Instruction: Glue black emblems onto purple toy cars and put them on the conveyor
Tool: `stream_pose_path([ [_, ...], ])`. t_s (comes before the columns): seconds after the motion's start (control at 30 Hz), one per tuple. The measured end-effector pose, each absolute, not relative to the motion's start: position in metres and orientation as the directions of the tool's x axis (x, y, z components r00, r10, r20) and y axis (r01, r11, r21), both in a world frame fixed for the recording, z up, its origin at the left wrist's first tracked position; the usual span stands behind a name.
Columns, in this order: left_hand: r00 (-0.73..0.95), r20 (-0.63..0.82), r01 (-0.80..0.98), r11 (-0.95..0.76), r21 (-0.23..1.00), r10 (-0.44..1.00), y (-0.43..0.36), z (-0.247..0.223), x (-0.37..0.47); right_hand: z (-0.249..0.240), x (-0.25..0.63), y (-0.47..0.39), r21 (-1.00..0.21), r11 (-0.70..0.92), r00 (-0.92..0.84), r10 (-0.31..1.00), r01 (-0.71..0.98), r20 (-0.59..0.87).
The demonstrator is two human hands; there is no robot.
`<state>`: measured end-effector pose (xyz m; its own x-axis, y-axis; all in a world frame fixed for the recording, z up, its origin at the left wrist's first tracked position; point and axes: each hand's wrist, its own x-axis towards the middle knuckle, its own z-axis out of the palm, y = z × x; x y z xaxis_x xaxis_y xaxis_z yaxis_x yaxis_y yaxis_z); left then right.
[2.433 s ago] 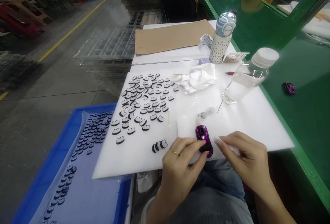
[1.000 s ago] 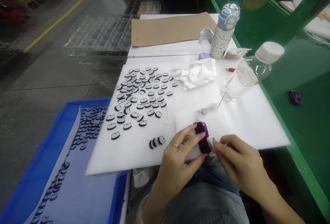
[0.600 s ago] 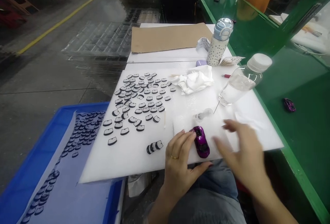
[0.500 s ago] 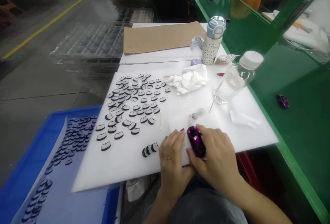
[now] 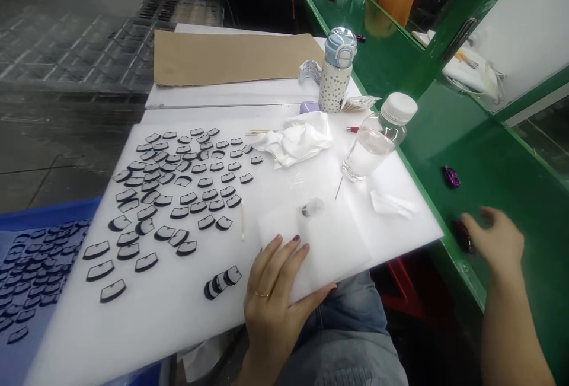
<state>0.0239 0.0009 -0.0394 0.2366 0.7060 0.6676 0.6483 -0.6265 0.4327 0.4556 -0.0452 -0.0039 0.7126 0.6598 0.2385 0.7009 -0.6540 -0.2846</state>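
Note:
My left hand [image 5: 278, 291] lies with fingers stretched out on the white foam sheet [image 5: 342, 243] at the near edge of the table. Over the green belt at the right, my right hand [image 5: 498, 241] has its thumb and fingers apart. Right beside its thumb is a dark purple toy car [image 5: 463, 236], partly hidden by the hand; whether they touch is hard to see. Another purple toy car [image 5: 451, 176] lies farther up the belt. Left of my left hand is a short row of small black-edged pieces [image 5: 222, 282].
Many similar curved pieces [image 5: 188, 198] are spread over the white table [image 5: 178, 327]. A cotton swab [image 5: 242, 220], crumpled tissue [image 5: 297, 140], clear bottle [image 5: 373, 143] and dotted flask [image 5: 335, 77] stand or lie there. A blue bin [image 5: 48, 211] sits left; cardboard [image 5: 235, 60] lies behind.
My right hand has moved the purple toy car from the foam sheet to the green belt at the right and its fingers have parted. The view has swung right.

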Motion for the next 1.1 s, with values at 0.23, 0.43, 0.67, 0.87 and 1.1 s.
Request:
stream_pose_path([
  [0.23, 0.196, 0.682, 0.633, -0.622, 0.460, 0.705, 0.001, -0.045, 0.025, 0.006, 0.489, 0.035, -0.375, -0.544, 0.653, 0.698, 0.751, 0.294],
  [0.43, 0.114, 0.673, 0.658, -0.563, 0.500, 0.731, 0.001, -0.042, 0.033, 0.022, 0.415, 0.020, -0.525, -0.240, 0.488, 0.774, 0.816, 0.404],
  [0.67, 0.104, 0.637, 0.624, -0.549, 0.556, 0.764, -0.002, -0.044, 0.030, 0.035, 0.245, 0.010, -0.618, 0.506, -0.525, 0.834, 0.602, 0.171],
  [0.87, 0.110, 0.628, 0.570, -0.566, 0.595, 0.771, -0.003, -0.039, 0.028, 0.030, 0.222, 0.029, -0.589, 0.501, -0.434, 0.861, 0.635, 0.265],
  [1.1, 0.232, 0.535, 0.561, -0.561, 0.609, 0.812, -0.004, -0.029, 0.019, 0.034, 0.195, 0.044, -0.668, 0.367, -0.201, 0.928, 0.647, 0.315],
])
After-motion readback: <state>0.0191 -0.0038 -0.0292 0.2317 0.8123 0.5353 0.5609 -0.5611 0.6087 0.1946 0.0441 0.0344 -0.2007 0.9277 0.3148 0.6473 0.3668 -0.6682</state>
